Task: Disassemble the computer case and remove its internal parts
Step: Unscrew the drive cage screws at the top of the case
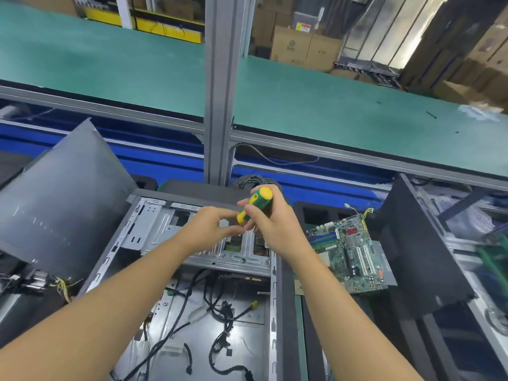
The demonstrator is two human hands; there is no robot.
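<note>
An open computer case [154, 243] lies flat in front of me, its metal drive cage [165, 229] at the far end and loose black cables [220, 312] on its floor. My right hand [272, 226] grips a yellow and green screwdriver [254, 206] above the drive cage, handle end up. My left hand [211, 229] is beside it, fingertips curled toward the screwdriver's lower end; the shaft and tip are hidden behind the fingers. A removed green motherboard [349, 257] lies to the right of the case.
A grey side panel [63, 193] leans at the left. Another dark case [423, 251] stands at the right. A metal post [220, 92] rises just behind the case, with a green conveyor belt [330, 105] beyond it. Cable bundles [33, 279] sit at the left edge.
</note>
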